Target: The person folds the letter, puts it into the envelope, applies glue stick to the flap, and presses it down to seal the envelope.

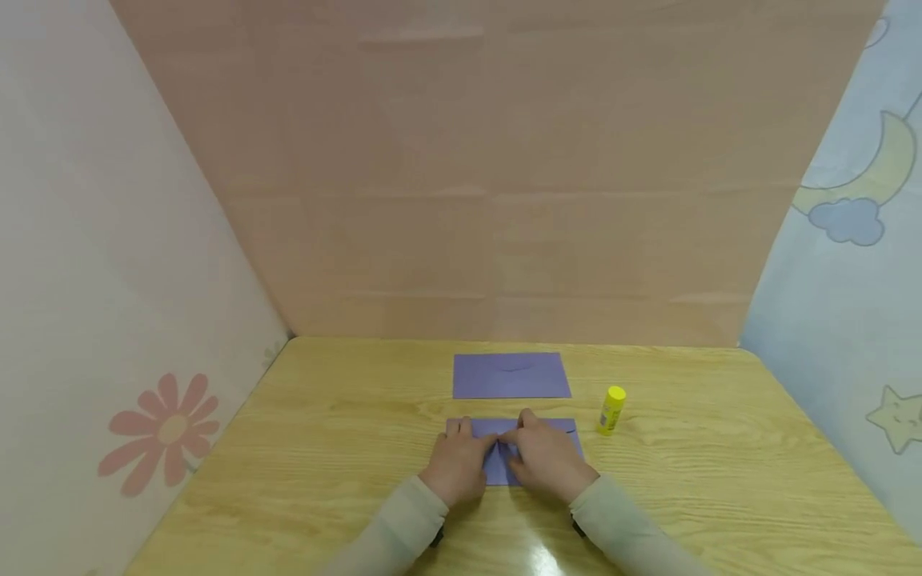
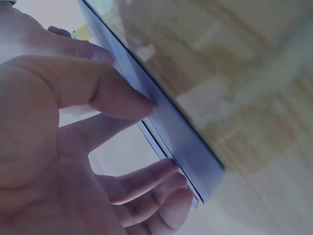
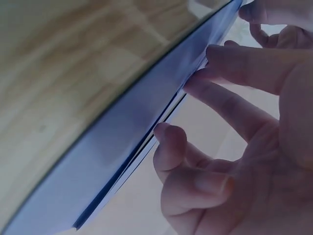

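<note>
A purple envelope [image 1: 499, 474] lies flat on the table in front of the person, partly covered by both hands. On its left half rests the left hand [image 1: 457, 468], its thumb and index finger touching the paper near the middle. From the other side the right hand [image 1: 549, 458] touches the envelope, the index fingertips of both hands meeting near its centre. In the left wrist view, the remaining fingers [image 2: 168, 208] lie along the flap side of the envelope [image 2: 193, 159]. A narrow gap shows beneath the flap in the right wrist view, beside the right fingertips [image 3: 195, 83].
Behind the hands lies a second purple envelope [image 1: 507, 384] with a curved flap line. A yellow glue stick [image 1: 611, 410] stands to the right of both envelopes. The wooden table [image 1: 346, 400] meets a tan back panel [image 1: 504, 240] and patterned side panels.
</note>
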Motion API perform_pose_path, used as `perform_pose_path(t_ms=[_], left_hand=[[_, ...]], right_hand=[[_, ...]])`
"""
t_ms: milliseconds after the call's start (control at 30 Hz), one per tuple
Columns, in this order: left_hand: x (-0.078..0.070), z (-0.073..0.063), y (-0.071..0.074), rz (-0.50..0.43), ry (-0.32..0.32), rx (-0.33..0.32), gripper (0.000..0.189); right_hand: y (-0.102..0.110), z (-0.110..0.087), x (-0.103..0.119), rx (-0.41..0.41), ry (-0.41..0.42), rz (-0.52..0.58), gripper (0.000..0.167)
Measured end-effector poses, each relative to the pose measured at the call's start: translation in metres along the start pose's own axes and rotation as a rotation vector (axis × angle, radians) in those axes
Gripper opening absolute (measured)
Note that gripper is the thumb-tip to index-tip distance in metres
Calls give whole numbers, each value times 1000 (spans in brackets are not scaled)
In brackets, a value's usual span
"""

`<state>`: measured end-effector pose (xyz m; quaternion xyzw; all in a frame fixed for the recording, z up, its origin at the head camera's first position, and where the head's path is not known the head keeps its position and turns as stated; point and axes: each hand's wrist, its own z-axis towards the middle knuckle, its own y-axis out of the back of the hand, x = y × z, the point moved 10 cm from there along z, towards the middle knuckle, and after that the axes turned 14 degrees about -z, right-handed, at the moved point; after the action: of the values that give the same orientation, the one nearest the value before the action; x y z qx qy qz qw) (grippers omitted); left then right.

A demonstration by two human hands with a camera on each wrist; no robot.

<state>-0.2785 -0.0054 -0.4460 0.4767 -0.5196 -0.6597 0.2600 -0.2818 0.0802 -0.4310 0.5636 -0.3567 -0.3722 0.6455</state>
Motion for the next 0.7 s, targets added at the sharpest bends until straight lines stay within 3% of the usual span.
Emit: perform_pose_path(t_ms=[167, 500, 600, 700], left_hand=[[9, -3, 1, -36, 22, -3, 54], [35, -14, 18, -109, 14, -39, 43], [33, -13, 18, -97, 8, -45, 45], [19, -10, 14, -81, -12, -35, 47]], right_hand=[[-2, -5, -9, 21, -34, 6, 29], [4, -26, -54, 72, -177, -42, 27], [4, -28, -59, 66, -187, -67, 28], [3, -24, -48, 59, -159, -73, 29]])
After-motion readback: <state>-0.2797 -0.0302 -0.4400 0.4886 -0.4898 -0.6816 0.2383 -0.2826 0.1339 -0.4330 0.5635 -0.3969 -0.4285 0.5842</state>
